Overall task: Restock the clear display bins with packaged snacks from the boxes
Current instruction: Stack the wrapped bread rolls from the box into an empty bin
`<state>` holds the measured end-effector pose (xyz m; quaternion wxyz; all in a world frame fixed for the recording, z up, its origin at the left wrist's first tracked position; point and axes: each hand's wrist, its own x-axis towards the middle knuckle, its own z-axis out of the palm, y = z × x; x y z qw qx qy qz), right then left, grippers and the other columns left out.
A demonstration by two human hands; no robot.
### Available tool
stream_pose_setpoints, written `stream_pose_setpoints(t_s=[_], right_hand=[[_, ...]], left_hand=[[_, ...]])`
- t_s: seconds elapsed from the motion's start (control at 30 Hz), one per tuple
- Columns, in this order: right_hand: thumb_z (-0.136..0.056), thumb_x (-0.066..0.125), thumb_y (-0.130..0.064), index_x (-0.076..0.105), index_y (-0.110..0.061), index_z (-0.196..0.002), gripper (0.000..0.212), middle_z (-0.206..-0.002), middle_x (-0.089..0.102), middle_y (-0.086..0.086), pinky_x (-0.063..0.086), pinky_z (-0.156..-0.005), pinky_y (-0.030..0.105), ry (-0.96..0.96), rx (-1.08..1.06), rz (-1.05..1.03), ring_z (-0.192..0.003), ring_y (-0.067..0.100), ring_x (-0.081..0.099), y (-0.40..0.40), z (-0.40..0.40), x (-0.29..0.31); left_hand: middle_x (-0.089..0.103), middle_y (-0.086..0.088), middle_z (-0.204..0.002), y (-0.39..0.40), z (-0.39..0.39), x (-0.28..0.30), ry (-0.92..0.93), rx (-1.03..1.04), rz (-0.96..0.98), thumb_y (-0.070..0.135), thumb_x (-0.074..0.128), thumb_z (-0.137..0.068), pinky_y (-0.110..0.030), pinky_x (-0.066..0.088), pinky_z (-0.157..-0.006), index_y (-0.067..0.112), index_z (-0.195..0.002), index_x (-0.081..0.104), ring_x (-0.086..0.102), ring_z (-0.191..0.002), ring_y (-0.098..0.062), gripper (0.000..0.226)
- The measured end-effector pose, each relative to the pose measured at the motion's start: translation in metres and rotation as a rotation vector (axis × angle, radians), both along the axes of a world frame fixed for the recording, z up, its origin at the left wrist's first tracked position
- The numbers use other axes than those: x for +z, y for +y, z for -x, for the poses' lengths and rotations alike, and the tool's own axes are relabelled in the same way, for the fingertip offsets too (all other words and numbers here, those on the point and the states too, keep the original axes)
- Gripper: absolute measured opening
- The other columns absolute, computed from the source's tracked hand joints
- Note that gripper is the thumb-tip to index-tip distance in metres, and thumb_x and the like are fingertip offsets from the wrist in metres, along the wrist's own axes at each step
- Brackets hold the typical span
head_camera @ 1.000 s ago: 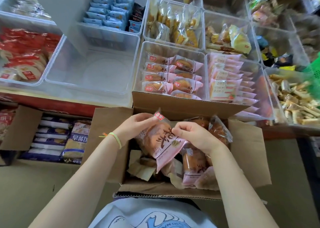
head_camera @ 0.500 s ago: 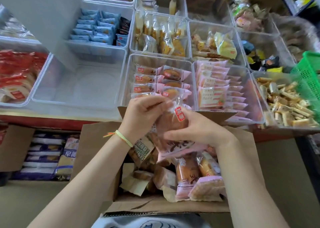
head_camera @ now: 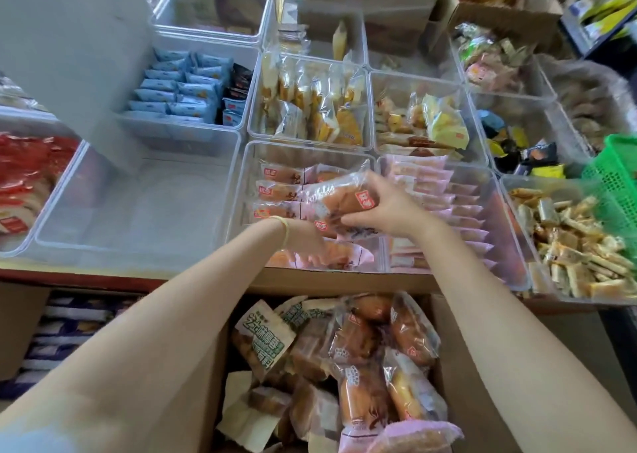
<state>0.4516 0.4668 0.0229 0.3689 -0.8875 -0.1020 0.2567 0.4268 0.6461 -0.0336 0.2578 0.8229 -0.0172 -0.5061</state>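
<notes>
Snack packet (head_camera: pixel 344 201), held by the right hand (head_camera: pixel 389 207), should lie flat in the clear bin (head_camera: pixel 248 163) beside the rows, while the left hand (head_camera: pixel 303 242) steadies the front packets there, its grip hidden.

Glossy clear plastic bins (head_camera: pixel 136 207), shiny film snack wrappers (head_camera: pixel 339 197), matt brown cardboard box (head_camera: pixel 482 359), green plastic mesh basket (head_camera: pixel 617 173).

Small red square labels with 2 white Chinese characters sit on the pink-ended bread packets (head_camera: pixel 280 190) in the clear bin (head_camera: pixel 248 163), and on the packet (head_camera: pixel 339 199) in the right hand (head_camera: pixel 391 207); the characters are too blurred to read. A cream packet (head_camera: pixel 263 340) in the cardboard box (head_camera: pixel 458 366) bears large green Chinese lettering, also unreadable.
</notes>
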Motion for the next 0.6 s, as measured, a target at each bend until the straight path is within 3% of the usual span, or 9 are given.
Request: stream_pose_setpoints(t_s=[0.1,0.17,0.23,0.3,0.4,0.47,0.57,0.6], right_hand=[[-0.076,0.087,-0.030,0.041,-0.023,-0.142,0.080,-0.121,0.063,-0.003,0.054,-0.087,0.029,0.102,0.016,0.040,-0.104,0.013,0.063,-0.003,-0.011,-0.019],[-0.076,0.086,-0.032,0.032,-0.022,-0.150,0.091,-0.131,0.058,-0.002,0.051,-0.096,0.034,0.137,0.060,0.110,-0.112,0.015,0.060,-0.006,-0.016,-0.024],[-0.077,0.084,-0.032,0.036,-0.022,-0.145,0.084,-0.129,0.057,-0.004,0.051,-0.090,0.033,0.127,0.151,0.228,-0.110,0.016,0.058,-0.009,-0.019,-0.024],[-0.077,0.080,-0.031,0.045,-0.020,-0.127,0.063,-0.116,0.061,-0.002,0.053,-0.075,0.034,0.078,0.311,0.416,-0.100,0.019,0.061,-0.007,-0.020,-0.017],[-0.078,0.076,-0.030,0.048,-0.019,-0.124,0.054,-0.104,0.058,-0.003,0.043,-0.058,0.030,-0.002,0.539,0.646,-0.090,0.019,0.057,0.011,-0.016,-0.008],[-0.079,0.075,-0.029,0.048,-0.019,-0.130,0.059,-0.098,0.053,-0.005,0.044,-0.061,0.030,-0.035,0.665,0.736,-0.089,0.020,0.055,0.032,-0.009,-0.013],[-0.079,0.074,-0.028,0.048,-0.017,-0.134,0.061,-0.094,0.052,-0.004,0.055,-0.071,0.036,-0.050,0.829,0.905,-0.091,0.022,0.057,0.060,-0.003,-0.034],[-0.079,0.074,-0.028,0.048,-0.017,-0.136,0.063,-0.098,0.054,-0.003,0.057,-0.073,0.037,-0.041,0.871,0.955,-0.093,0.022,0.059,0.067,-0.003,-0.040]], left_hand=[[0.057,-0.011,-0.137,-0.014,-0.002,-0.013,0.093,-0.055,-0.075,0.008,0.039,-0.101,-0.039,0.053,-0.098,0.009,-0.143,0.045,0.059,-0.121,-0.024,0.042],[0.062,-0.015,-0.119,-0.013,-0.005,-0.023,0.074,-0.116,-0.137,0.007,0.036,-0.102,-0.035,0.055,-0.093,0.009,-0.145,0.039,0.066,-0.104,-0.025,0.044],[0.065,-0.012,-0.098,-0.005,-0.008,-0.033,0.038,-0.132,-0.191,0.013,0.043,-0.099,-0.030,0.059,-0.067,0.009,-0.144,0.042,0.068,-0.080,-0.020,0.045],[0.065,-0.012,-0.095,0.005,-0.011,-0.044,0.040,-0.103,-0.199,0.017,0.044,-0.099,-0.026,0.053,-0.047,0.013,-0.138,0.042,0.069,-0.071,-0.021,0.039],[0.065,-0.014,-0.090,0.009,-0.012,-0.046,-0.006,-0.018,-0.149,0.008,0.041,-0.099,-0.033,0.059,-0.056,0.016,-0.117,0.048,0.069,-0.073,-0.024,0.021],[0.064,-0.012,-0.097,0.008,-0.011,-0.044,-0.080,0.065,-0.067,0.002,0.041,-0.097,-0.042,0.061,-0.075,0.017,-0.107,0.055,0.068,-0.080,-0.026,0.022],[0.060,-0.009,-0.110,0.016,-0.004,-0.035,-0.167,0.144,0.018,-0.006,0.036,-0.097,-0.029,0.055,-0.067,0.032,-0.129,0.046,0.065,-0.089,-0.023,0.051],[0.061,-0.009,-0.118,0.020,0.000,-0.033,-0.203,0.166,0.015,-0.008,0.033,-0.097,-0.029,0.056,-0.068,0.029,-0.135,0.049,0.067,-0.095,-0.024,0.056]])
